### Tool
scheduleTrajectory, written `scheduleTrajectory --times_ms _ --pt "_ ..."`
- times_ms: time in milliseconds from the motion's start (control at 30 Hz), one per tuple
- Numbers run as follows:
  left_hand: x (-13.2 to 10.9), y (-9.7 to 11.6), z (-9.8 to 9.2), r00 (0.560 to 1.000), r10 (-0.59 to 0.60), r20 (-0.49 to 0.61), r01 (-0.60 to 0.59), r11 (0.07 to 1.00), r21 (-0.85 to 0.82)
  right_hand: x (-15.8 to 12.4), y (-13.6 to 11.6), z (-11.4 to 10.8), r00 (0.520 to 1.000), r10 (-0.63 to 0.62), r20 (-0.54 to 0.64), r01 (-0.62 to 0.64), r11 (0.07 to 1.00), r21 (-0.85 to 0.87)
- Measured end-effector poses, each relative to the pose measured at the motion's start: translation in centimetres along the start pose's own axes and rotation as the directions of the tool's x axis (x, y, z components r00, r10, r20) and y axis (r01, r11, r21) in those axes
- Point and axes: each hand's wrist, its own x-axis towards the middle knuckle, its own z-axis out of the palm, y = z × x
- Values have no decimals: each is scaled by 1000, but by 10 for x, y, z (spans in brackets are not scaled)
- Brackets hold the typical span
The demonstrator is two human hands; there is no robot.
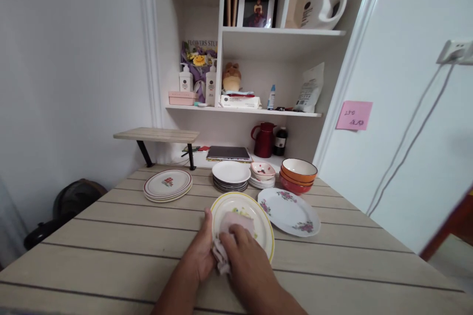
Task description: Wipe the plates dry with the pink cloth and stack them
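A round plate with a yellow rim [265, 221] is tilted up a little above the wooden table [148, 241]. My left hand [202, 251] grips its left edge, the thumb along the rim and the other fingers hidden behind. On the plate's face lies a pale pink cloth [238, 221], which hangs in folds over the lower left edge. My right hand [246, 256] presses the cloth against the plate with bent fingers. Just right of the held plate, a large white plate with pink flowers [290, 210] rests on the table.
Behind are stacked red-rimmed plates [168, 184], white-topped plates [231, 172], a small pink bowl [262, 171] on saucers and orange and red bowls [298, 174]. A raised wooden stand [158, 134] is at the back left; a red jug [264, 140] is beneath the shelves.
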Motion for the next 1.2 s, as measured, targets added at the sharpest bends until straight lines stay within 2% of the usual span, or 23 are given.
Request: scheduleTrajectory --times_ms 133,233,300,400,500,567,633,733,833,900,967,1067,1200 --pt "7 0 -7 998 53 29 -52 998 -24 51 7 -18 997 31 -72 -29 999 30" --pt "13 -2 -13 996 45 73 -43 999 -33 61 29 -27 996 60 -58 -64 996 -56" --pt "15 -3 -16 997 17 81 -15 1000 -23 47 42 -24 994 90 -56 -97 987 -127" --pt "13 -4 -14 997 -18 78 19 1000 -15 6 49 -9 989 131 -66 -142 968 -207" --pt "8 -4 -7 996 -50 70 51 999 -15 -29 39 9 992 113 -50 -122 962 -245" --pt "4 -2 -2 997 -58 52 58 998 -4 -35 26 17 998 39 -41 -46 977 -207" --pt "2 0 1 999 -54 8 54 998 17 -23 13 18 998 -31 -47 24 990 -136" --pt "2 3 -2 999 -10 -54 10 1000 15 13 5 6 997 -60 -48 58 997 -42" --pt "5 5 -9 999 33 -21 -33 999 -36 46 16 -12 997 -72 -23 71 997 -24" --pt "7 5 -12 1000 28 14 -27 998 -50 54 30 -18 999 -26 -31 24 998 -66" --pt "8 5 -13 999 8 38 -7 999 -47 47 45 -18 998 23 -62 -31 991 -131" --pt "6 5 -11 998 -21 55 24 999 -47 16 57 -2 992 -1 -124 -27 973 -227" --pt "3 4 -5 999 -25 41 27 998 -49 -27 45 27 968 -94 -231 21 954 -301"
